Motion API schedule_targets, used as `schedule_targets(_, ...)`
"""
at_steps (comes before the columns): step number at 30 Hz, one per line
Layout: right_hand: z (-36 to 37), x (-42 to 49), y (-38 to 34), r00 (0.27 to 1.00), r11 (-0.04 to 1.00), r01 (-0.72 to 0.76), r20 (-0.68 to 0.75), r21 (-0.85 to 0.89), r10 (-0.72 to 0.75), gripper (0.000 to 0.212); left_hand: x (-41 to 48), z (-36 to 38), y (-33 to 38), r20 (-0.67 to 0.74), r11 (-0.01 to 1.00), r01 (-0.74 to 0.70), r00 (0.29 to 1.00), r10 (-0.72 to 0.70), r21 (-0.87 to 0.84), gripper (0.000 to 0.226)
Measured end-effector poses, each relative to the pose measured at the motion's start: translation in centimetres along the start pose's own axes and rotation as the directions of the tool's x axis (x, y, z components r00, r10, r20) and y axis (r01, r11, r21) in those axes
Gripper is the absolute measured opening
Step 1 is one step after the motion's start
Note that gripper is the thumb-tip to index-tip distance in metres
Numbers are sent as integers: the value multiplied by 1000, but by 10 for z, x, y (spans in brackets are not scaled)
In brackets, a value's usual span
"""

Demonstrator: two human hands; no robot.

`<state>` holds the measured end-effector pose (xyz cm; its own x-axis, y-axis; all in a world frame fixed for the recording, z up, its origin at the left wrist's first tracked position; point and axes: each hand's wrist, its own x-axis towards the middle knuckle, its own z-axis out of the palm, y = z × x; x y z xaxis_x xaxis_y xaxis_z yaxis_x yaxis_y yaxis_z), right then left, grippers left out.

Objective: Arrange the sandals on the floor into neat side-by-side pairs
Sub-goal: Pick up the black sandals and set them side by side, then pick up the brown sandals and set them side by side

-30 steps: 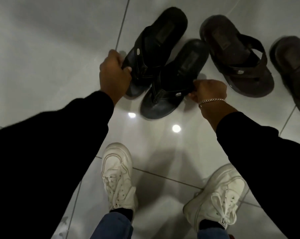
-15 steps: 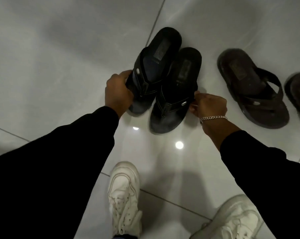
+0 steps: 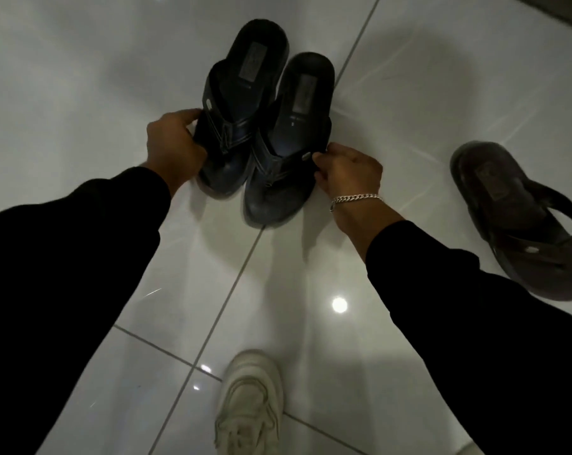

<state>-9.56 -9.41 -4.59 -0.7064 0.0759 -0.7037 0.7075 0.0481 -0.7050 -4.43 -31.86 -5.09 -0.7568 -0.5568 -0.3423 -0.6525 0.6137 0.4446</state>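
Two black thong sandals lie side by side on the white tiled floor, toes toward me. My left hand (image 3: 176, 146) grips the outer edge of the left black sandal (image 3: 242, 93). The right black sandal (image 3: 294, 126) touches its partner and sits a little nearer to me. My right hand (image 3: 347, 172), with a silver chain at the wrist, pinches that sandal's strap at its right edge. A brown sandal (image 3: 521, 224) lies apart at the right edge, angled.
One white sneaker (image 3: 252, 405) of mine stands on the tiles at the bottom centre. Grout lines cross the glossy floor, which shows bright light reflections (image 3: 339, 304). A darker strip (image 3: 557, 8) runs along the top right corner.
Both hands have brought the two black sandals together until they touch and run nearly parallel. The pair now sits further left of the brown sandal; the second brown sandal has left the view.
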Motion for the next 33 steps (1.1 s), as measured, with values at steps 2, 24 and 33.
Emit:
schedule_targets(2,8,-5,3,997,997,73,-2,-28,-73,26,6,-4,-3,8,1000,29,1000,-29,-1,61)
schedule_targets(24,7,-1,21,996,952,25,-78,-306,-51,23,-3,-9,-30,30,1000,9,1000,-8,-23,66)
schedule_targets(33,-150,-1,-43,977,970,181,-80,-160,-195,30,-77,24,60,-428,987,-155,890,157,39,29)
